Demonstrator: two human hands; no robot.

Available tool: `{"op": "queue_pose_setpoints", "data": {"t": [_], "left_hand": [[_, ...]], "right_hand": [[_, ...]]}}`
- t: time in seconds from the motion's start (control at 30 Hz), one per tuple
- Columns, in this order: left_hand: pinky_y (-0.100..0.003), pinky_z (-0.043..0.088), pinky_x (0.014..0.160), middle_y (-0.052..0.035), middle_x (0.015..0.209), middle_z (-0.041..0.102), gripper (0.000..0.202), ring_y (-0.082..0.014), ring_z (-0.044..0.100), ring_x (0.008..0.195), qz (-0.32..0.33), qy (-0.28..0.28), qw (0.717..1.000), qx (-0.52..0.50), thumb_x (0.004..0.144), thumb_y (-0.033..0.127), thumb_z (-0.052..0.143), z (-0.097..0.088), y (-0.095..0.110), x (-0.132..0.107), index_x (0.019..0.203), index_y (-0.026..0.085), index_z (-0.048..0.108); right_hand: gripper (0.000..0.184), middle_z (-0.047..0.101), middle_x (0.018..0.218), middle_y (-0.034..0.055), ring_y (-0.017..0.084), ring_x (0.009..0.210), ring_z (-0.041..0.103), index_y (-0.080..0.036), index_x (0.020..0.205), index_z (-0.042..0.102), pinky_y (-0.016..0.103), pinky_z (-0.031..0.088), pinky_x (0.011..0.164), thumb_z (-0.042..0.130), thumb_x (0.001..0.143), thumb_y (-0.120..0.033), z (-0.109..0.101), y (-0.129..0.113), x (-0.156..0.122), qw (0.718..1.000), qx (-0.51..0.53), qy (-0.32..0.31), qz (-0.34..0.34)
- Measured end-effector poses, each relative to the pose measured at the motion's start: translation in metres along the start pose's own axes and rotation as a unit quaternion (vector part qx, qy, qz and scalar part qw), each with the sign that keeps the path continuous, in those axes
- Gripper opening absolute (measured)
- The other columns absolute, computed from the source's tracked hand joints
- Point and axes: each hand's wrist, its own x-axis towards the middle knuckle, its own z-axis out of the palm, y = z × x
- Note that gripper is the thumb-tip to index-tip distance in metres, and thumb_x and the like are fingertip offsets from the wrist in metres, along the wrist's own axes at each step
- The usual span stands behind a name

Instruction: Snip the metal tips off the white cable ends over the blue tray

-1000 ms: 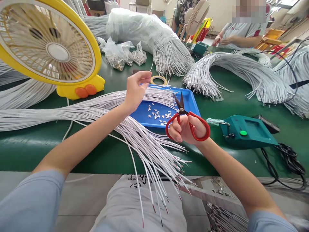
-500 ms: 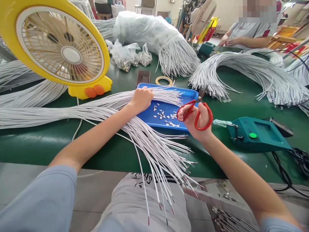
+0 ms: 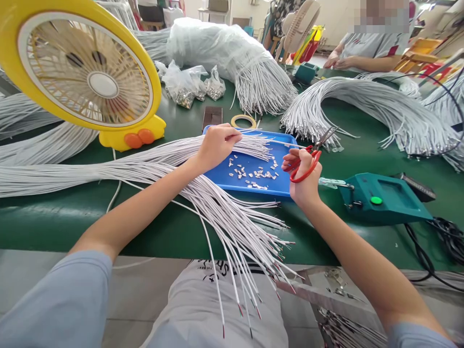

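L hand (image 3: 217, 142) pinches wire (image 3: 279, 143) over tray (image 3: 224, 175); R hand (image 3: 303, 171) grips scissors (image 3: 314, 147), blades apart. Loose wire may slip, causing a miscut.

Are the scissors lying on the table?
No, the right hand holds the scissors off the table while the left hand grips wires.

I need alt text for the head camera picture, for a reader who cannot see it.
The person's left hand grips white wires over a blue tray, while the right hand holds red-handled scissors at the tray's right edge. A yellow fan stands at the left of the green table.
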Motion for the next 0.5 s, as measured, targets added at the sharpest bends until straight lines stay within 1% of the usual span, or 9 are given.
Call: {"op": "queue_pose_setpoints", "data": {"t": [0.07, 0.1, 0.17, 0.23, 0.27, 0.33, 0.4, 0.43, 0.5], "left_hand": [[-0.023, 0.047, 0.069, -0.0039, 0.078, 0.065, 0.015, -0.0101, 0.058, 0.072, -0.023, 0.009, 0.992, -0.126, 0.080, 0.015, 0.057, 0.003, 0.012, -0.001, 0.081, 0.013, 0.072], [-0.022, 0.048, 0.067, -0.0040, 0.078, 0.065, 0.016, -0.0093, 0.057, 0.071, -0.051, 0.002, 0.980, -0.195, 0.079, 0.014, 0.056, 0.004, 0.018, -0.002, 0.082, 0.013, 0.072], [-0.021, 0.048, 0.061, -0.0040, 0.079, 0.064, 0.017, -0.0077, 0.056, 0.067, -0.122, -0.031, 0.938, -0.324, 0.079, 0.013, 0.056, 0.004, 0.029, -0.003, 0.086, 0.013, 0.071], [-0.019, 0.048, 0.058, -0.0040, 0.082, 0.063, 0.016, -0.0063, 0.054, 0.066, -0.178, -0.065, 0.888, -0.420, 0.079, 0.014, 0.058, 0.001, 0.039, -0.005, 0.089, 0.014, 0.070], [-0.018, 0.048, 0.058, -0.0038, 0.084, 0.063, 0.016, -0.0056, 0.054, 0.066, -0.195, -0.076, 0.868, -0.451, 0.078, 0.015, 0.059, 0.000, 0.042, -0.006, 0.090, 0.014, 0.070], [-0.017, 0.047, 0.056, -0.0027, 0.086, 0.062, 0.016, -0.0041, 0.052, 0.064, -0.216, -0.090, 0.840, -0.490, 0.077, 0.017, 0.063, -0.003, 0.048, -0.008, 0.092, 0.016, 0.069], [-0.017, 0.045, 0.053, -0.0013, 0.083, 0.061, 0.014, -0.0034, 0.051, 0.059, -0.235, -0.096, 0.827, -0.502, 0.078, 0.024, 0.065, -0.005, 0.049, -0.008, 0.089, 0.017, 0.068], [-0.017, 0.044, 0.051, -0.0008, 0.077, 0.059, 0.017, -0.0036, 0.051, 0.056, -0.245, -0.091, 0.829, -0.495, 0.080, 0.032, 0.064, -0.005, 0.048, -0.007, 0.083, 0.016, 0.067], [-0.019, 0.039, 0.045, 0.0004, 0.062, 0.052, 0.040, -0.0045, 0.048, 0.048, -0.258, -0.061, 0.851, -0.453, 0.083, 0.049, 0.055, -0.004, 0.043, -0.005, 0.064, 0.015, 0.059]], "right_hand": [[0.022, 0.060, 0.065, 0.0023, 0.010, 0.053, 0.052, -0.015, 0.078, 0.062, 0.025, 0.045, 0.051, 0.056, 0.080, -0.036, 0.000, -0.001, 0.000, 1.000, 0.007, 0.005, 0.001], [0.021, 0.060, 0.065, 0.0020, 0.010, 0.053, 0.052, -0.016, 0.078, 0.062, 0.025, 0.045, 0.051, 0.056, 0.080, -0.036, 0.000, -0.002, 0.000, 1.000, 0.011, 0.007, 0.003], [0.021, 0.060, 0.064, 0.0014, 0.010, 0.052, 0.052, -0.016, 0.077, 0.061, 0.024, 0.045, 0.050, 0.057, 0.079, -0.037, 0.000, -0.003, 0.000, 1.000, 0.020, 0.011, 0.009], [0.022, 0.059, 0.064, 0.0008, 0.009, 0.052, 0.052, -0.016, 0.076, 0.061, 0.023, 0.045, 0.050, 0.057, 0.079, -0.038, 0.001, -0.005, -0.001, 1.000, 0.024, 0.011, 0.012], [0.022, 0.059, 0.064, 0.0008, 0.009, 0.052, 0.052, -0.016, 0.077, 0.061, 0.023, 0.045, 0.051, 0.057, 0.079, -0.038, 0.001, -0.006, -0.002, 1.000, 0.023, 0.010, 0.013], [0.022, 0.059, 0.065, 0.0009, 0.009, 0.053, 0.053, -0.016, 0.077, 0.061, 0.023, 0.045, 0.051, 0.056, 0.080, -0.037, 0.001, -0.007, -0.003, 1.000, 0.021, 0.006, 0.017], [0.023, 0.059, 0.064, 0.0010, 0.009, 0.053, 0.053, -0.016, 0.076, 0.061, 0.023, 0.045, 0.051, 0.056, 0.081, -0.037, 0.001, -0.007, -0.004, 1.000, 0.021, 0.003, 0.022], [0.022, 0.059, 0.064, 0.0011, 0.010, 0.053, 0.053, -0.016, 0.076, 0.061, 0.024, 0.045, 0.051, 0.056, 0.081, -0.037, 0.002, -0.007, -0.005, 0.999, 0.022, 0.003, 0.022], [0.022, 0.059, 0.063, 0.0013, 0.010, 0.052, 0.052, -0.016, 0.075, 0.061, 0.024, 0.044, 0.050, 0.055, 0.081, -0.036, 0.002, -0.007, -0.005, 0.999, 0.026, 0.006, 0.022]]}}
